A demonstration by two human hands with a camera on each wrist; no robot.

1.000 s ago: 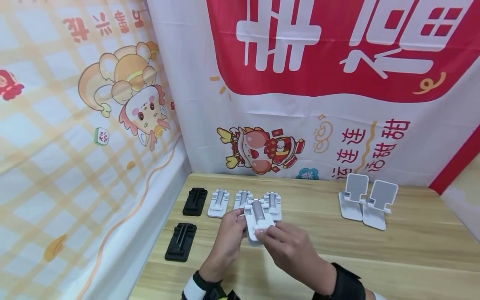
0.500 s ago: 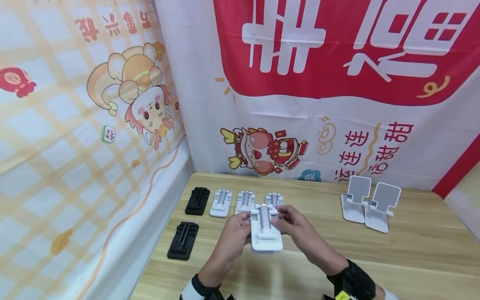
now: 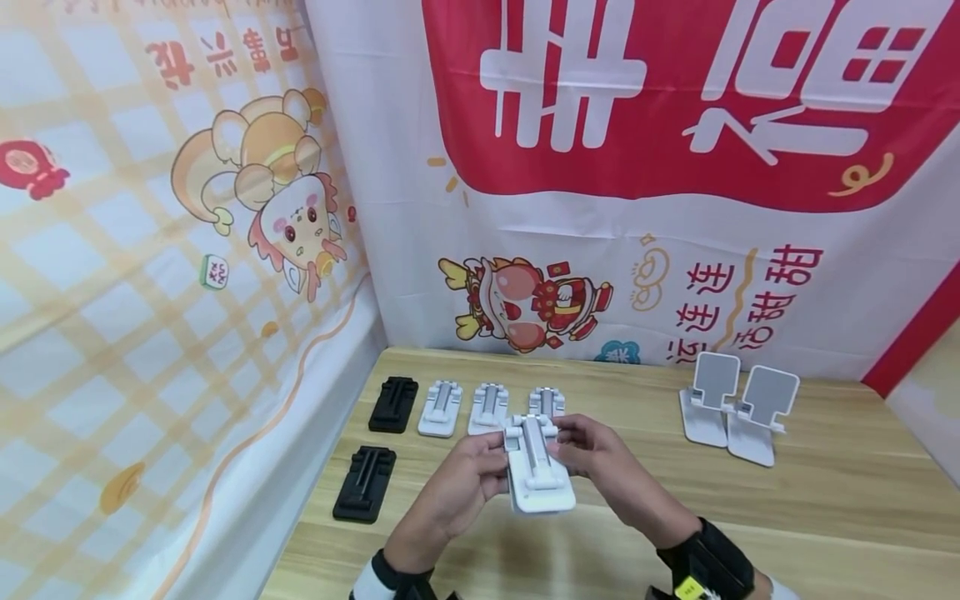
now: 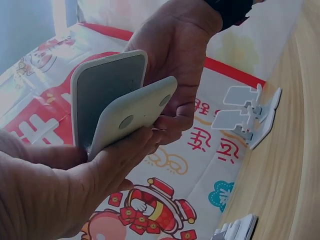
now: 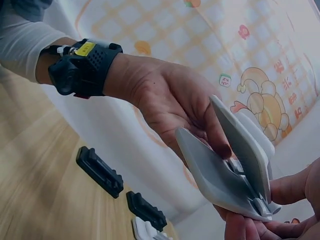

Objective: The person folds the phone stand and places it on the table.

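Observation:
Between my two hands, above the table, is a white folding phone stand (image 3: 543, 487) with its hinge end pointing away. My left hand (image 3: 457, 483) grips its left side. On the right edge near the hinge, my right hand (image 3: 611, 467) pinches it with the thumb at the hinge. Both wrist views show the stand partly unfolded: its grey-padded plate (image 4: 110, 82) and its base (image 4: 137, 112) spread apart in a V. In the right wrist view, the right thumb (image 5: 217, 137) reaches into the gap between the plates. The fingers beneath the stand are partly hidden.
Behind the hands lie several folded white stands (image 3: 441, 408) in a row. Two folded black stands, one far (image 3: 393, 404) and one nearer (image 3: 364, 485), lie at the left. Two unfolded white stands (image 3: 738, 408) stand at the back right. Printed cloth (image 3: 405, 208) borders the table.
My right hand has shifted from the stand's near end to its right edge by the hinge. The stand has moved slightly right and toward me, and its plates now spread apart.

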